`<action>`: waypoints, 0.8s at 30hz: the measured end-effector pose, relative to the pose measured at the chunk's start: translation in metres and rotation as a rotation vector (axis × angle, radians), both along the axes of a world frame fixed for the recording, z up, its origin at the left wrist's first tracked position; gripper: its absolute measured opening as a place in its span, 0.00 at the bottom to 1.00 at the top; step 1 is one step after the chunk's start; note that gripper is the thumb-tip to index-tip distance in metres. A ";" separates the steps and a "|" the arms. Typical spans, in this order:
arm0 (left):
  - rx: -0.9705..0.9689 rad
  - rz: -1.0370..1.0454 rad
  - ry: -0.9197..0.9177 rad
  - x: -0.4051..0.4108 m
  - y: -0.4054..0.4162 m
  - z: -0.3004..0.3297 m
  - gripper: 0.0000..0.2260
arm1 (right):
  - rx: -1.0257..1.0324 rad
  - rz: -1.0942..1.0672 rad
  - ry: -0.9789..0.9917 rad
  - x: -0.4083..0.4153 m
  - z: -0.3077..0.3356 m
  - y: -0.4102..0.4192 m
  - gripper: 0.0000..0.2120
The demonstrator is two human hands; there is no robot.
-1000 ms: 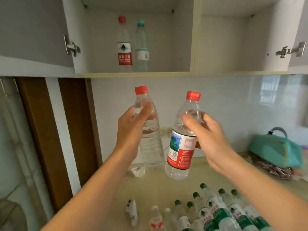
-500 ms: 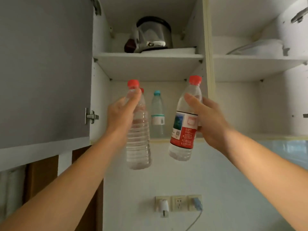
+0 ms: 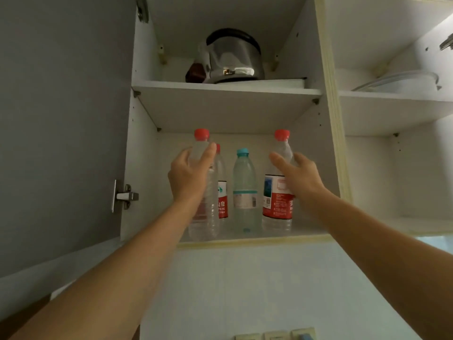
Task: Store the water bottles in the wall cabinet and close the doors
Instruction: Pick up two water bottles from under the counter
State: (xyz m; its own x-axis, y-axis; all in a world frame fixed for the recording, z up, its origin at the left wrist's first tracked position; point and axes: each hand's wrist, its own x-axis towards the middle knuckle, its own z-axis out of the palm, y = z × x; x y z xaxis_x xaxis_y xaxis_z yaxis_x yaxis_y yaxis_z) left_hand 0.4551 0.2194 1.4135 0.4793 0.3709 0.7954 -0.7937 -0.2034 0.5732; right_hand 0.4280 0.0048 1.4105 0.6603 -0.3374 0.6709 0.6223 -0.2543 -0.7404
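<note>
On lower cabinet shelf (image 3: 245,241): both held bottles now standing; left hand (image 3: 188,177), right hand (image 3: 297,179) still gripping.

On the upper shelf we see a shiny steel pot with a dark lid (image 3: 232,58), standing on a flat white board (image 3: 277,82). In the compartment to the right, a clear domed lid (image 3: 397,81) rests on its shelf. At the bottom edge we make out a row of cream wall sockets (image 3: 274,334) on the pale tiled wall (image 3: 245,285).
</note>
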 end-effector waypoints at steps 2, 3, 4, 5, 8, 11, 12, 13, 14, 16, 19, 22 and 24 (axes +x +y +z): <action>-0.017 0.001 0.050 0.010 0.002 -0.004 0.28 | -0.023 -0.010 0.010 0.009 0.000 -0.001 0.39; -0.011 -0.001 0.062 0.012 0.004 -0.006 0.32 | -0.050 -0.026 0.007 0.012 0.000 -0.002 0.37; 0.021 0.000 0.065 0.013 0.004 -0.009 0.34 | -0.088 -0.040 0.008 0.015 -0.001 -0.003 0.35; 0.074 0.002 0.061 0.014 0.005 -0.013 0.34 | -0.135 -0.049 0.017 0.017 -0.003 -0.004 0.34; 0.201 -0.055 0.091 0.011 0.009 -0.030 0.33 | -0.273 -0.059 0.066 0.017 -0.015 -0.008 0.26; 0.297 -0.138 0.195 0.008 0.024 -0.044 0.24 | -0.312 -0.021 0.094 0.016 -0.026 -0.019 0.28; 0.356 -0.141 0.231 0.006 0.030 -0.048 0.24 | -0.333 -0.015 0.107 0.015 -0.027 -0.023 0.30; 0.409 -0.151 0.264 0.006 0.036 -0.051 0.25 | -0.369 -0.014 0.129 0.013 -0.028 -0.027 0.32; 0.448 -0.161 0.292 0.004 0.040 -0.053 0.27 | -0.415 -0.013 0.163 0.012 -0.030 -0.030 0.32; 0.492 -0.158 0.330 0.002 0.045 -0.053 0.27 | -0.495 0.000 0.241 0.010 -0.035 -0.031 0.31; 0.539 -0.154 0.368 0.003 0.041 -0.046 0.23 | -0.507 0.006 0.262 0.014 -0.042 -0.029 0.30; 0.569 -0.171 0.381 0.012 0.031 -0.043 0.15 | -0.500 0.013 0.247 0.021 -0.043 -0.025 0.31; 0.581 -0.179 0.383 0.021 0.025 -0.042 0.11 | -0.500 0.019 0.242 0.028 -0.044 -0.023 0.33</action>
